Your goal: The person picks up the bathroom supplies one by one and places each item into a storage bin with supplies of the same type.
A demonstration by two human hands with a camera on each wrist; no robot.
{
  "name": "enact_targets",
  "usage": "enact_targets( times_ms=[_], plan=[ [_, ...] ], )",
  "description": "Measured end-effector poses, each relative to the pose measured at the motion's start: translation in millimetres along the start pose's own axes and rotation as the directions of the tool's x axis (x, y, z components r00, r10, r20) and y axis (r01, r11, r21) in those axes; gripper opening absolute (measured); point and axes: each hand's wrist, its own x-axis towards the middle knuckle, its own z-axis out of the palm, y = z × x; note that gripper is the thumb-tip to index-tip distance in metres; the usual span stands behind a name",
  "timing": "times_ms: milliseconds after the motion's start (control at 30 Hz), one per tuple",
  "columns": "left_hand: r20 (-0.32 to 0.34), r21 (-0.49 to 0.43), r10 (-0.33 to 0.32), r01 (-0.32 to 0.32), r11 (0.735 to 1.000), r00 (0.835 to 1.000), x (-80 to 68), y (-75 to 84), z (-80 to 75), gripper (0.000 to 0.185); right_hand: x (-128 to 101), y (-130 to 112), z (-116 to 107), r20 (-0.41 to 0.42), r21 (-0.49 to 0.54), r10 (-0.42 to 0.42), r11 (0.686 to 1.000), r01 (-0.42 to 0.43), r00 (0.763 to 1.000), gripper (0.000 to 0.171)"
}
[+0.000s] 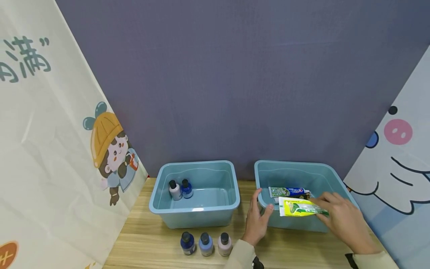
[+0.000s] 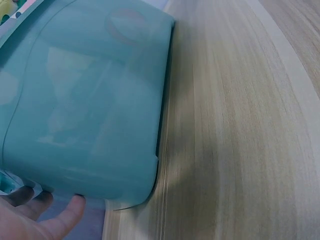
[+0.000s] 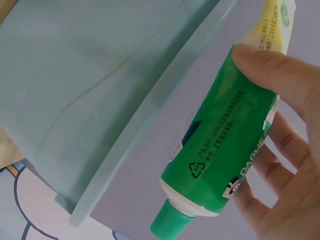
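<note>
Toothpaste tube (image 1: 297, 207), yellow and green: you've got it up at the near rim of the right bin (image 1: 292, 223), which is the reference below. Left to right:

- Far left of the bin: pale printed curtain (image 1: 50, 149) with a cartoon figure (image 1: 115, 157).
- Left of it, across a gap: second blue bin (image 1: 198, 220). White bottle (image 1: 175, 192) and blue bottle (image 1: 187, 190) stand close together in there.
- Off its near left: dark blue bottle (image 1: 187, 244), light blue bottle (image 1: 206, 246), pale pink bottle (image 1: 224, 246), upright in a row on the wood table (image 1: 141, 250).
- Its near left corner: your left hand (image 1: 256, 224), thumb and fingers spread, fingertips against the wall.
- Inside it: green-and-blue tube (image 1: 285, 192) lying flat, plus something partly hidden; can't tell what.
- Its near right side: your right hand (image 1: 342, 216) pinches the toothpaste tube, thumb on one face, fingers behind, green cap (image 3: 171, 220) exposed.
- Right of it: pale panel (image 1: 379, 175) with a pink-snouted cartoon.
</note>
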Motion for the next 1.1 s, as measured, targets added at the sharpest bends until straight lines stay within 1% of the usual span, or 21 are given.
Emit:
enact_targets(
  times_ms=[233,400,700,867,1000,1100],
  plan=[
    [0.004,0.007,-0.009,0.009,1.0,1.0,-0.4,-0.6,0.1,0.061,5.0,7.4,-0.4,0.004,-0.004,-0.024,1.0,0.024,1.0,0.066],
    [0.006,0.013,-0.013,0.013,1.0,1.0,0.0,-0.4,-0.1,0.061,9.0,11.6,1.1,0.016,0.003,-0.039,0.999,0.039,0.999,0.068],
    [0.011,0.009,-0.019,0.018,1.0,1.0,0.2,-0.3,-0.6,0.06,16.2,19.8,6.1,0.04,0.004,-0.047,0.999,0.047,0.998,0.062],
    [-0.003,0.017,-0.001,0.001,1.0,1.0,0.0,-0.4,-0.9,0.061,23.8,24.3,9.5,0.047,0.015,-0.069,0.998,0.069,0.996,0.058],
    [-0.004,0.022,0.01,-0.01,1.0,1.0,0.6,0.0,-1.2,0.061,28.7,27.4,12.2,0.064,0.002,-0.067,0.998,0.067,0.996,0.056],
    [0.002,0.02,0.001,-0.001,1.0,1.0,0.4,-0.1,-1.5,0.061,31.8,29.1,14.8,0.085,-0.01,-0.068,0.998,0.069,0.994,0.054]
  ],
)
